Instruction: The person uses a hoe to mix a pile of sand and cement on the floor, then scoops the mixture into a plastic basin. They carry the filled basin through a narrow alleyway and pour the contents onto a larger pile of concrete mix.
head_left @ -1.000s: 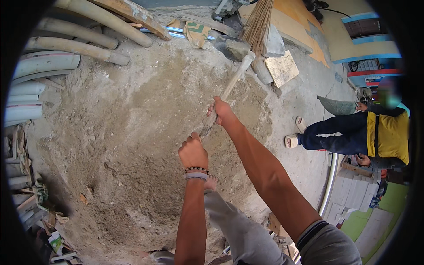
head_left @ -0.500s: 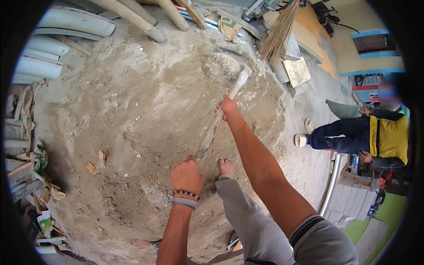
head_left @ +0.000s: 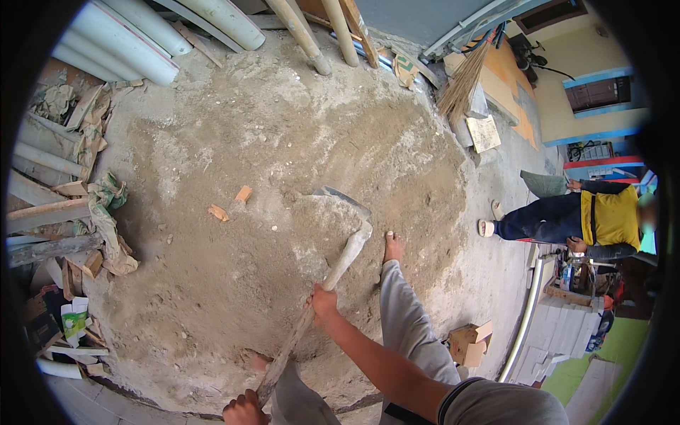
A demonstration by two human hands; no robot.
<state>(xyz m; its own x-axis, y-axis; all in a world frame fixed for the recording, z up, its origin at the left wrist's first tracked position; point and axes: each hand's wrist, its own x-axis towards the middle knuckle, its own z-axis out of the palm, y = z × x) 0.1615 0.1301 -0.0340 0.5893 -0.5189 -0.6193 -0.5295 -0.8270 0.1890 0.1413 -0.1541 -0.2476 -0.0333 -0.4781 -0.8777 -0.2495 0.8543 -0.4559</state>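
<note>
The left hand (head_left: 244, 409) and right hand (head_left: 324, 303), well apart, were curled around the hoe (head_left: 347, 261). Its blade (head_left: 347, 200) met sand (head_left: 205, 297) near the right foot (head_left: 393, 248); good control likely meant pulling low, clear of that foot.

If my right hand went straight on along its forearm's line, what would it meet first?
Probably the sandy ground, short of the orange chunks, though how high the right hand is looks unclear.
</note>
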